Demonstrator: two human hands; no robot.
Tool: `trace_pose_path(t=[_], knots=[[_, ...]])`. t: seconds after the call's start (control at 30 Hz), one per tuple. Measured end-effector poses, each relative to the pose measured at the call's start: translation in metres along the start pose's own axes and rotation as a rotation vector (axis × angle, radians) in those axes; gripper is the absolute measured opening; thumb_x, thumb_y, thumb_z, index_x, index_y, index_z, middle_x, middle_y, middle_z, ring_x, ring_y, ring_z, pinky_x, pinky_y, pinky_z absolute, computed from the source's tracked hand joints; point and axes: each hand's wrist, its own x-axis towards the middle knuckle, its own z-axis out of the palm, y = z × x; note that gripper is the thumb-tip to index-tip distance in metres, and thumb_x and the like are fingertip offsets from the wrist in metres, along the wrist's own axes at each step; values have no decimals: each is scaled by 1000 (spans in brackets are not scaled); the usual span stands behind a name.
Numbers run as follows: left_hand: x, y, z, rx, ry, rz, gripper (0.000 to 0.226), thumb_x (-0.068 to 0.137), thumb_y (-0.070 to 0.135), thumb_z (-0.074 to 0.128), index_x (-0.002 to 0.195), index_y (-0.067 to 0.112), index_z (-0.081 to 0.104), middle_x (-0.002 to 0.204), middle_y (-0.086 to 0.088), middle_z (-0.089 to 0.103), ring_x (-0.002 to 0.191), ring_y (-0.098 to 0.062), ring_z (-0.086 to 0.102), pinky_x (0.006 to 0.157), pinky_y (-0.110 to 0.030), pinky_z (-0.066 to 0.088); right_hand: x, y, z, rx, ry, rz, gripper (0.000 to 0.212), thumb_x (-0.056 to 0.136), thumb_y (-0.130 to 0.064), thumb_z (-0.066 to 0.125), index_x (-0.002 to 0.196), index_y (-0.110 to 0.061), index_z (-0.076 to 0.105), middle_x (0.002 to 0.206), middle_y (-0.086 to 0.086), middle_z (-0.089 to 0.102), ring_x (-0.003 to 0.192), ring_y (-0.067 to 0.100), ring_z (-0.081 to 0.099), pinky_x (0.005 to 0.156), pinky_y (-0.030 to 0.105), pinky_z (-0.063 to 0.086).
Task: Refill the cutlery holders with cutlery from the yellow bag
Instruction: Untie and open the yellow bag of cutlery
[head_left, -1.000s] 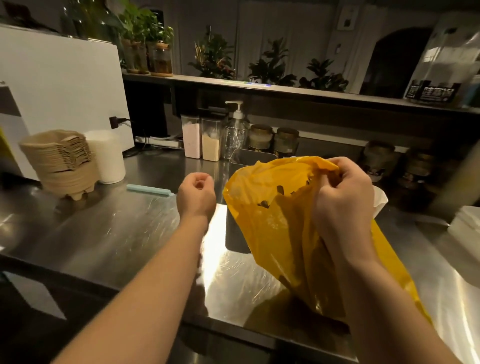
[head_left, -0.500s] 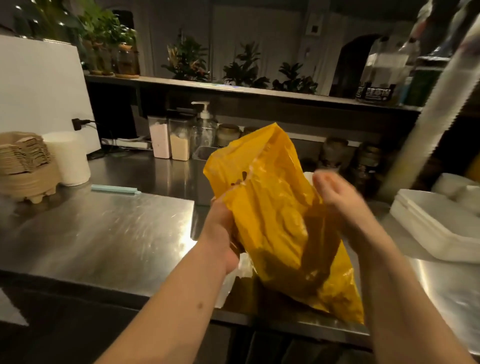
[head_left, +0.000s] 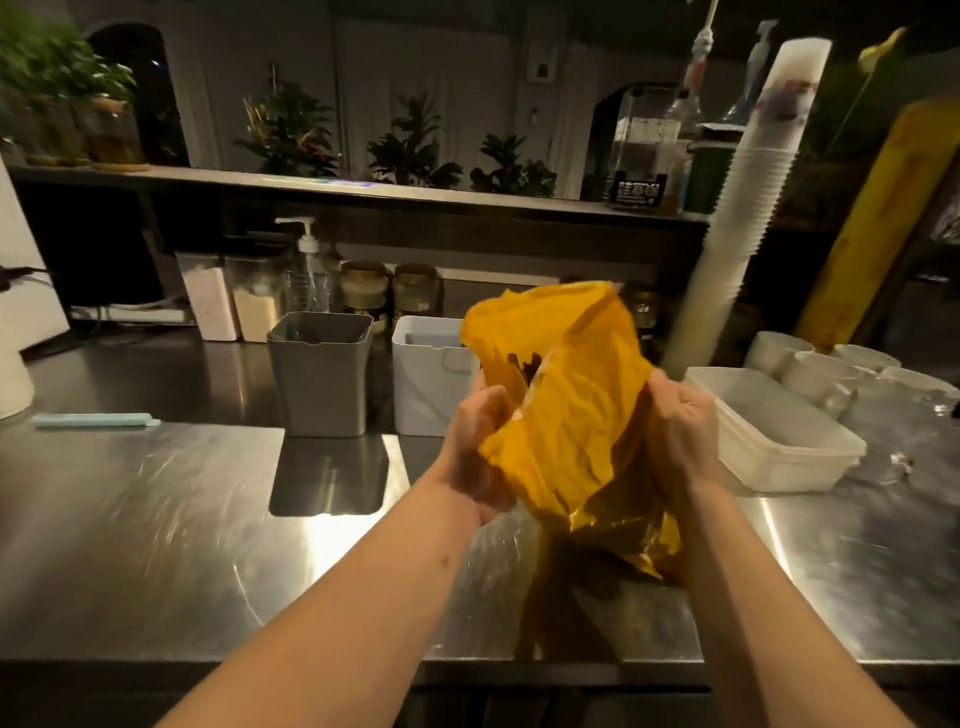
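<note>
Since half a second ago the right hand (head_left: 680, 431), then open beside it, has closed onto the right side of the crumpled yellow plastic bag (head_left: 566, 426). The left hand (head_left: 475, 452) still grips the left side, fingers curled into the plastic. The bag is held over the near right part of the scratched steel counter (head_left: 156, 519), its lower end down at the surface. Its top hides the right edge of the white rectangular plastic holder (head_left: 426, 379), which stands just right of the grey rectangular plastic holder (head_left: 322, 379), both farther back. Right of the bag sit a white lidded plastic tub (head_left: 779, 431) and white mugs (head_left: 810, 369). A tall stack of white cups (head_left: 748, 208) rises behind. A pale green stick (head_left: 93, 420) lies far left.
</note>
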Motion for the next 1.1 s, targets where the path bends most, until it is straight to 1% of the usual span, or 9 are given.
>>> trace_pose_path(t=[0.1,0.23,0.33,0.47,0.57,0.7,0.8,0.93,1.1], knots=[[16,-16,-10,-35,153,-33,16,100,10,40,90,13,52,77,-6,51,62,-17,58,59,-30,51,12,16,-6,-214,-143,41,37,102,-27,45,70,-13,60,71,9,56,75,32,54,68,46,44],[21,-30,-29,-5,89,17,16,99,13,41,87,11,51,58,-5,56,47,-11,62,44,-25,52,17,6,-10,-253,-150,-79,11,102,-27,56,103,-18,61,97,0,64,89,13,60,66,26,47],[25,-33,-41,-27,42,49,22,104,25,40,105,14,59,81,-8,68,56,-12,70,49,-25,55,11,-8,1,-372,-100,-279,22,95,-36,66,101,-16,72,94,-2,68,85,12,63,69,28,55],[25,-29,-56,-92,29,-36,33,104,41,43,121,22,63,110,-7,77,90,-27,76,77,-43,57,-2,2,12,-693,11,-231,42,91,-49,67,121,-20,67,109,0,65,94,16,58,76,31,51],[27,-30,-61,-62,30,-31,42,104,44,43,136,22,58,123,-9,72,111,-35,70,96,-52,53,-16,13,26,-782,-61,-236,25,95,-43,64,102,-21,76,91,-1,71,76,14,54,70,28,43],[28,-30,-60,-34,-3,6,37,106,41,38,126,23,63,117,-8,75,95,-27,76,72,-40,61,-3,6,29,-676,-83,-61,23,97,-38,60,90,-25,78,78,-6,70,76,17,63,78,43,58],[27,-33,-61,-53,-1,-8,38,104,44,40,129,25,62,123,-10,72,103,-31,72,83,-47,58,10,-6,21,-580,-13,-10,27,97,-34,61,80,-21,77,68,-5,67,71,17,63,75,44,60],[33,-34,-67,-64,41,-23,43,102,45,43,139,25,55,130,-9,69,119,-38,64,104,-60,46,6,-8,22,-540,-7,-16,23,96,-33,62,91,-20,80,74,-6,68,75,15,63,77,44,60],[30,-34,-71,-72,64,-22,42,105,42,41,138,22,55,125,-7,70,118,-36,63,100,-55,49,1,-2,26,-525,-218,118,15,97,-26,66,88,-19,76,84,3,69,79,19,64,72,41,60]])
